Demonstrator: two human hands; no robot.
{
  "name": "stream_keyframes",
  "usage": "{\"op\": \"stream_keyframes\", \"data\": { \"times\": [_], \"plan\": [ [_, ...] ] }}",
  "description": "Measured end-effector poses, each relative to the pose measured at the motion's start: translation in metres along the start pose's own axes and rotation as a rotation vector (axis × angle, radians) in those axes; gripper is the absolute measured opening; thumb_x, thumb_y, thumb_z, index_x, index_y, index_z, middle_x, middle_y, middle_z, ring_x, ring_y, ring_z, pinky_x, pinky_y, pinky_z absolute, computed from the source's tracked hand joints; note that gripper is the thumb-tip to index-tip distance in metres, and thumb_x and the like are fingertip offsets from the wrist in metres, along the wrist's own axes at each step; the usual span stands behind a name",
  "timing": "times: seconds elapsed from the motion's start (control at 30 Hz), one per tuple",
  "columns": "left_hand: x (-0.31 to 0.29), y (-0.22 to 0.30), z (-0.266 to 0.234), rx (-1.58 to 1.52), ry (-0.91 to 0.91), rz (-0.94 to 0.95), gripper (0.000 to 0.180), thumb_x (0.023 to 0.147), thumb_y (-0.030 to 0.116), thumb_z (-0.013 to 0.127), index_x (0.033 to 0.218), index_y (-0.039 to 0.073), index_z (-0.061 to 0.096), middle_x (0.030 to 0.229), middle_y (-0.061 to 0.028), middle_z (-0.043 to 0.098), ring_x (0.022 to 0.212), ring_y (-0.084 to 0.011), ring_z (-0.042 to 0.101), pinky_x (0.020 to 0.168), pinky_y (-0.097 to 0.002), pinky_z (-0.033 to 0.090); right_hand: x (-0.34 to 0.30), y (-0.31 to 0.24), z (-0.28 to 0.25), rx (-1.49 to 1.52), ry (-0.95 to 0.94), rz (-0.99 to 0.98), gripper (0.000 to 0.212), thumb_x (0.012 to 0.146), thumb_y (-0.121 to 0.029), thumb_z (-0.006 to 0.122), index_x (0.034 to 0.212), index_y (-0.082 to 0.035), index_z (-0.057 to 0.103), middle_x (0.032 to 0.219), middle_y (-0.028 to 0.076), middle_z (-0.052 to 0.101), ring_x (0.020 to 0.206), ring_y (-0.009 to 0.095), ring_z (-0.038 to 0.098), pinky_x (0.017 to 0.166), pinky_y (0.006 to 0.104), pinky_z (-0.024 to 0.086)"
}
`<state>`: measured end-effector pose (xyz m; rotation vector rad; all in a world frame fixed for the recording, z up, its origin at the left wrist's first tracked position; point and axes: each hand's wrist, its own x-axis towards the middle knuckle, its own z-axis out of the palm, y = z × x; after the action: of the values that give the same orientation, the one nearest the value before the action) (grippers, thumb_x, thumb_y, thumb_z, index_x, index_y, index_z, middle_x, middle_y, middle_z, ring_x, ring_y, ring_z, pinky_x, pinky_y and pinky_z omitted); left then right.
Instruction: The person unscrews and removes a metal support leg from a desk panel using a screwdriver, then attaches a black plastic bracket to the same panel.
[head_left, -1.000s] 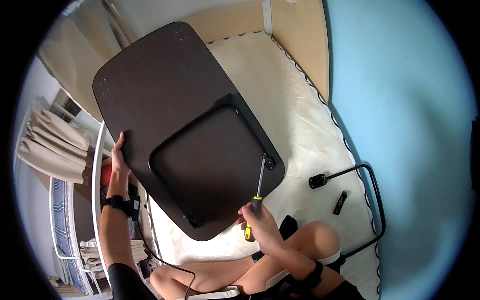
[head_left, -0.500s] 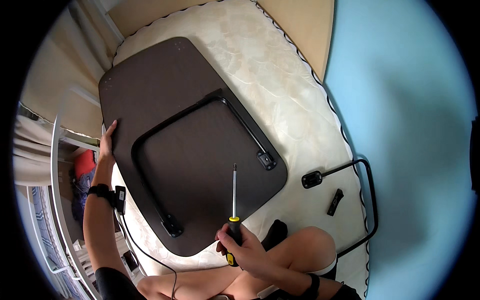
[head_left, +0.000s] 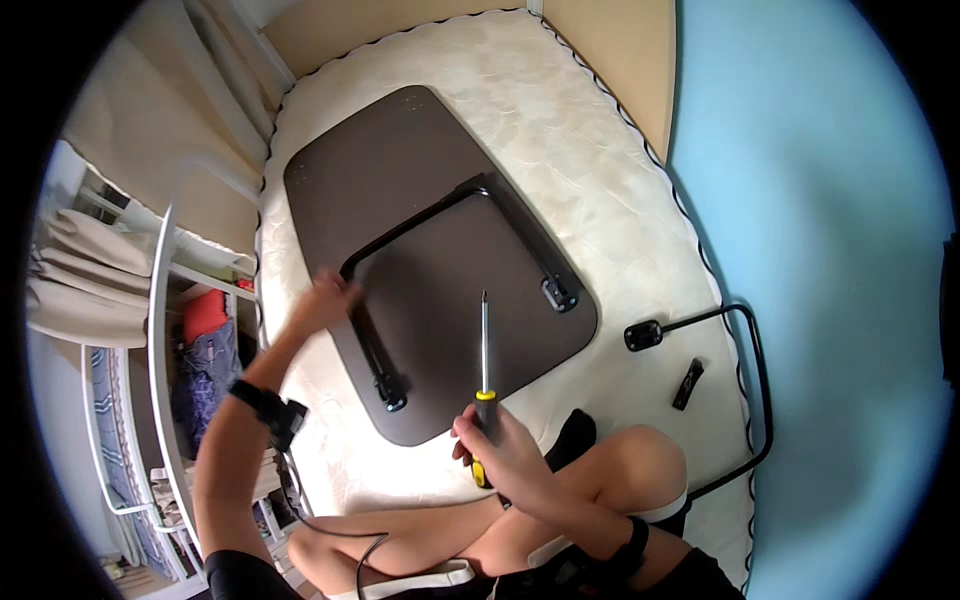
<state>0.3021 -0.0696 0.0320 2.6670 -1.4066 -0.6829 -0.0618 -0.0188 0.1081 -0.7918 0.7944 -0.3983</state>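
Observation:
A dark brown tabletop (head_left: 440,350) lies underside up on the bed. A black U-shaped tube leg (head_left: 410,228) rests on it, its two end brackets on the near half of the board. My right hand (head_left: 510,455) is closed round the black-and-yellow handle of a screwdriver (head_left: 485,350), its shaft pointing up and away over the tabletop. At the board's left edge, beside the leg's bent corner, is my left hand (head_left: 328,302). Motion smears its fingers, so whether it touches the tube is unclear.
A second black tube leg (head_left: 765,380) lies on the mattress (head_left: 590,200) along the blue wall (head_left: 810,250). Near it is a small black piece (head_left: 688,384). White bed rails (head_left: 160,330) stand at left. A cable (head_left: 330,531) runs from my left wrist across my legs.
My left hand has come off the board's left edge and moved right to the leg's corner. The tabletop sits farther right and appears smaller in view. The screwdriver stays in my right hand.

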Motion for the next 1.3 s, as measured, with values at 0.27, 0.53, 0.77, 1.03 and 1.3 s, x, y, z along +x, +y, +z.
{"op": "stream_keyframes", "data": {
  "times": [0.27, 0.53, 0.77, 1.03, 1.3],
  "plan": [
    [-0.139, 0.049, 0.077, 0.004, 0.392, 0.262, 0.049, 0.082, 0.021, 0.061, 0.114, -0.007, 0.037, 0.107, -0.0255, 0.046, 0.095, -0.0447, 0.053, 0.083, -0.0444, 0.046, -0.004, 0.015, 0.004, 0.051, -0.068, -0.061, 0.02, 0.091, -0.023, 0.058, 0.094, -0.005, 0.048, 0.082, 0.003, 0.056, 0.069, 0.009, 0.057, 0.061, 0.0222, 0.043],
    [-0.147, 0.019, 0.097, 0.043, 0.327, -0.061, 0.029, 0.085, 0.015, 0.051, 0.101, -0.006, 0.043, 0.105, -0.0244, 0.051, 0.103, -0.0405, 0.049, 0.088, -0.0445, 0.042, -0.014, 0.011, 0.001, 0.006, -0.084, -0.129, 0.021, 0.091, -0.025, 0.059, 0.094, -0.006, 0.048, 0.083, 0.003, 0.056, 0.068, 0.009, 0.056, 0.059, 0.0224, 0.043],
    [-0.186, -0.031, 0.078, 0.228, 0.16, -0.208, 0.036, 0.084, 0.017, 0.055, 0.113, 0.001, 0.041, 0.116, -0.016, 0.051, 0.111, -0.0338, 0.049, 0.088, -0.0476, 0.042, -0.02, 0.009, 0.003, 0.071, -0.106, -0.188, 0.022, 0.092, -0.026, 0.057, 0.093, -0.007, 0.047, 0.081, 0.004, 0.055, 0.062, 0.011, 0.057, 0.053, 0.0242, 0.045],
    [-0.207, -0.06, 0.083, 0.208, 0.104, -0.254, 0.034, 0.083, 0.012, 0.056, 0.111, 0.001, 0.04, 0.112, -0.0211, 0.054, 0.106, -0.0369, 0.054, 0.089, -0.044, 0.045, -0.032, 0.002, -0.002, 0.083, -0.097, -0.16, 0.029, 0.089, -0.024, 0.061, 0.099, -0.008, 0.04, 0.077, 0.003, 0.048, 0.047, 0.011, 0.05, 0.044, 0.0246, 0.042],
    [-0.247, -0.011, 0.063, 0.143, 0.204, -0.135, 0.048, 0.084, 0.025, 0.055, 0.122, 0.0, 0.043, 0.124, -0.0191, 0.047, 0.11, -0.0359, 0.053, 0.095, -0.0421, 0.041, -0.032, -0.011, -0.005, -0.081, -0.15, -0.288, 0.022, 0.082, -0.003, 0.06, 0.098, -0.005, 0.046, 0.079, 0.004, 0.055, 0.067, 0.012, 0.058, 0.06, 0.0253, 0.049]
  ]
}}
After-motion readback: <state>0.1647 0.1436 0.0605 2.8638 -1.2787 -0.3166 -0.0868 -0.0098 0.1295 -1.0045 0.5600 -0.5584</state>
